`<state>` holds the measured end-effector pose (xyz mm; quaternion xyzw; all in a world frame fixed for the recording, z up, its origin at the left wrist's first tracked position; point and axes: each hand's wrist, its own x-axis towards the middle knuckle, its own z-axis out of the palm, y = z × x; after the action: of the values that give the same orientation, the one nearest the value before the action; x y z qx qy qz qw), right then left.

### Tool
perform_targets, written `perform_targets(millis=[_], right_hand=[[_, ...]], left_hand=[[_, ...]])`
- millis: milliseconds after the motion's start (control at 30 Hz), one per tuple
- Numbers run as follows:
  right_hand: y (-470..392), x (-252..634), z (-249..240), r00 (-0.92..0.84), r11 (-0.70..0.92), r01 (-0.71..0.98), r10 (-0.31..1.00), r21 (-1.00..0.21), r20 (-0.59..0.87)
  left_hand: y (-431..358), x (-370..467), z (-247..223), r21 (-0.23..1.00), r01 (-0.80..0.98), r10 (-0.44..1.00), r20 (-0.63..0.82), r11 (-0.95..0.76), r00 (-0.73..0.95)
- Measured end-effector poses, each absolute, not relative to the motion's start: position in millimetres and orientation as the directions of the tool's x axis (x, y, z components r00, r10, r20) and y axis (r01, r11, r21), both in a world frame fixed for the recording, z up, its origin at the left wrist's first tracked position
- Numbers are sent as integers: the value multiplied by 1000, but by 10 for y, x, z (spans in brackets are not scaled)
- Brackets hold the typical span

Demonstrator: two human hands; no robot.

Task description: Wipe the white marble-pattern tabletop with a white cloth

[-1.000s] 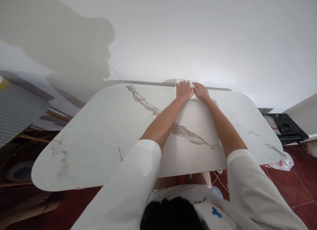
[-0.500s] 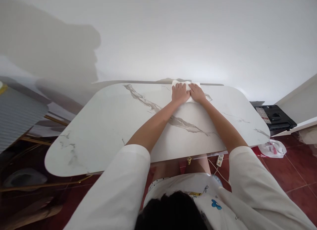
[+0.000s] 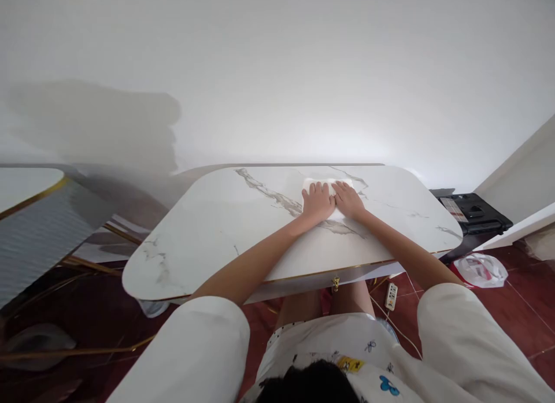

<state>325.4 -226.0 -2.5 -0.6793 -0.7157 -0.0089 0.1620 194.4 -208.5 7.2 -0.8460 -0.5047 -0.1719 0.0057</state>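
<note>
A white cloth, perhaps a paper towel, lies flat on the white marble-patterned tabletop. My left hand presses down on its left part with the fingers spread. Beside it, my right hand rests on the right part, fingers stretched out and angled to the left. The two thumbs nearly meet over the cloth, and much of it is hidden under the palms. Neither hand is wrapped around anything.
A white wall rises behind the table. On the right stand a black case and a bin lined with a plastic bag. A power strip hangs near my legs. Another table with a ribbed side stands at left.
Both hands and the cloth have come back from the table's far edge toward me. The view has tilted up slightly, showing more of the left table.
</note>
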Motion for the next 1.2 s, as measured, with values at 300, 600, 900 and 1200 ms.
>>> perform_targets(millis=[300, 600, 900, 1200], right_hand=[[-2837, 3072, 68, -4, 47, 974, 982, -223, 189], [-3448, 2930, 28, -47, 95, 968, 978, -232, 202], [-3644, 2928, -23, -15, 85, 957, 970, -277, 243], [-3701, 3226, -31, -23, 98, 954, 967, -285, 255]], left_hand=[[-2610, 1790, 114, 178, 857, 867, 231, -483, 441], [-3248, 1632, 96, 140, 886, 886, 226, -441, 405], [-3428, 1598, 91, 162, 863, 869, 227, -478, 439], [-3473, 1892, 77, 168, 853, 863, 220, -494, 456]])
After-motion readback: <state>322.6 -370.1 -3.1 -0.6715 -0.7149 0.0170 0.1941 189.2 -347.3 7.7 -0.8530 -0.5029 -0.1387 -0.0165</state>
